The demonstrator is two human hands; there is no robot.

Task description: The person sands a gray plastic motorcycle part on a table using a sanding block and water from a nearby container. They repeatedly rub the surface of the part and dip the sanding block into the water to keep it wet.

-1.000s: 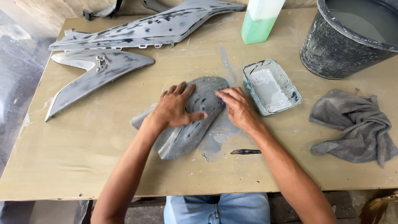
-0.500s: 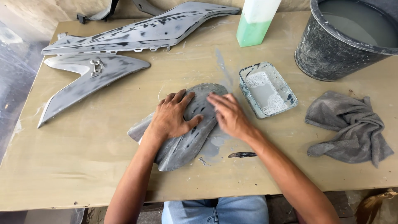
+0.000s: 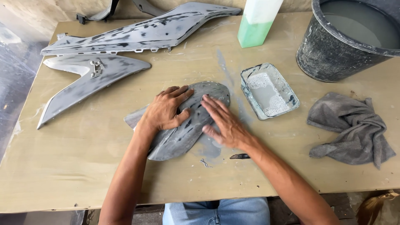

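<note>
Both hands flat, no closed grip on anything. Left hand (image 3: 164, 111) is spread palm-down on the curved grey panel (image 3: 183, 125), fingers splayed toward its upper end, thumb pressed on the surface. Right hand (image 3: 223, 121) lies open beside it, fingers extended and touching the panel's right edge near the rounded top, palm over the wet grey patch on the counter (image 3: 83, 166). Cannot tell if anything sits under the right palm.

Panel lies mid-counter, convex side up, tilted diagonally: rounded end up and right, narrow end down and left. Surface is dull grey with dark spots and streaks showing through.

Just right of the panel: small rectangular tray (image 3: 268, 90) with foamy water, close to the right fingers but not touching them. Dark sliver of something (image 3: 239, 156) lies on the counter just below the right wrist; too small to identify.

Far side of the counter, well apart from the hands: two long pointed grey fairing pieces, the upper one (image 3: 141, 31) streaked dark, the lower one (image 3: 87, 81) with a metal bracket fixed to it. Green and white bottle (image 3: 256, 23) stands at the top edge. Dark bucket (image 3: 333, 50) with cloudy water at top right. Crumpled grey rag (image 3: 354, 127) sits on the right side, below the bucket.

Blue jeans (image 3: 216, 210) visible under the counter's near edge.
</note>
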